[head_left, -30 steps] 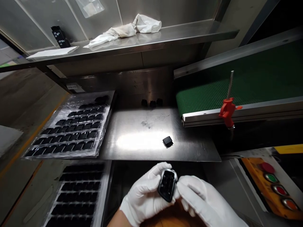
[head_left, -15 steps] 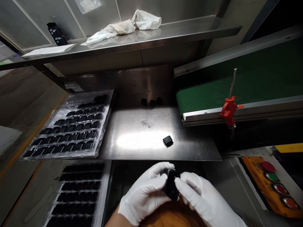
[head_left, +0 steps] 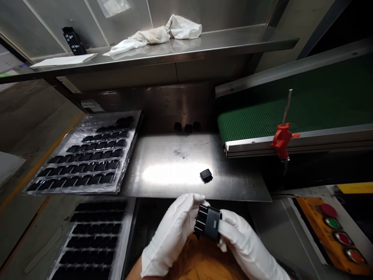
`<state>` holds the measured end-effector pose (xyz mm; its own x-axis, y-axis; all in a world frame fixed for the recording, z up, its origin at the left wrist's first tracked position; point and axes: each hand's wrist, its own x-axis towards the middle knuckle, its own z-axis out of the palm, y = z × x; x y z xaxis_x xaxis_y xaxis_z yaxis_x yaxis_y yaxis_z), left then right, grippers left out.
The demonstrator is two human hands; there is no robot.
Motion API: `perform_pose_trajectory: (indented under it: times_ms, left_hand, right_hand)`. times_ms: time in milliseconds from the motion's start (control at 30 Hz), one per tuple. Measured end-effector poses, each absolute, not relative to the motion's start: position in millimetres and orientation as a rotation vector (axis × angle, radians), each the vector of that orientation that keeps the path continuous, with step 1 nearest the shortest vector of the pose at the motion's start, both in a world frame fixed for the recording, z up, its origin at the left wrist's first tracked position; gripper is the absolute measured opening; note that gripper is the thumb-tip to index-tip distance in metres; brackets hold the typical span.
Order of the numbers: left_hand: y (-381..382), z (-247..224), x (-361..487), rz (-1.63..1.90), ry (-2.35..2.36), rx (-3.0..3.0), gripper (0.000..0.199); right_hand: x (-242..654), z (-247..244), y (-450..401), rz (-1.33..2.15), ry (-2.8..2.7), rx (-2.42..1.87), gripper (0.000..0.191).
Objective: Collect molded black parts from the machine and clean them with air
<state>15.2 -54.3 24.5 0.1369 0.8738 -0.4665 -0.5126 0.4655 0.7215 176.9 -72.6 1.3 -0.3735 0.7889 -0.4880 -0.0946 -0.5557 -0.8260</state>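
Note:
Both hands wear white gloves, low in the head view. Between them is a black ribbed plastic part [head_left: 208, 223], its ridged side facing left and a small rectangular slot visible on its side. My right hand [head_left: 243, 241] grips the part from the right. My left hand [head_left: 177, 229] is closed against its left edge, with the fingertips partly hidden behind it. A smaller black piece [head_left: 206, 175] lies on the metal table [head_left: 163, 155] just beyond the hands. Several small black pieces [head_left: 188, 127] sit farther back.
Trays of black parts [head_left: 83, 157] [head_left: 90, 237] stand at the left. A green conveyor [head_left: 250, 124] with a red clamp [head_left: 282, 140] is at the right, above an orange button box [head_left: 335, 237]. White cloths [head_left: 157, 35] lie on the shelf [head_left: 227, 42].
The black part has been turned, so its ribbed side now shows. My left hand has shifted its fingers to the part's left edge. The view has moved slightly.

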Motion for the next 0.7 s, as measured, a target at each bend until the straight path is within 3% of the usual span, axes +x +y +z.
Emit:
perform_pose_trajectory:
  times_ms: [267,367,533,633,700]
  left_hand:
    - [-56,11,9,1.033,1.063,0.364,0.027]
    - [-65,8,13,0.942,1.054,0.449,0.03]
    - [-79,4,21,0.944,0.797,0.439,0.031]
    - [-79,11,27,0.933,0.638,0.385,0.036]
    - [-77,16,30,0.929,0.583,0.365,0.036]
  right_hand:
    - [183,-3,-73,1.904,-0.916,-1.177,0.035]
    - [183,-1,-70,1.732,-1.095,-1.297,0.032]
    - [192,-1,-64,0.815,-1.811,-1.159,0.016]
    - [199,0,-60,0.217,-2.05,-1.03,0.017]
    - [200,3,-58,0.006,-2.107,-0.947,0.021]
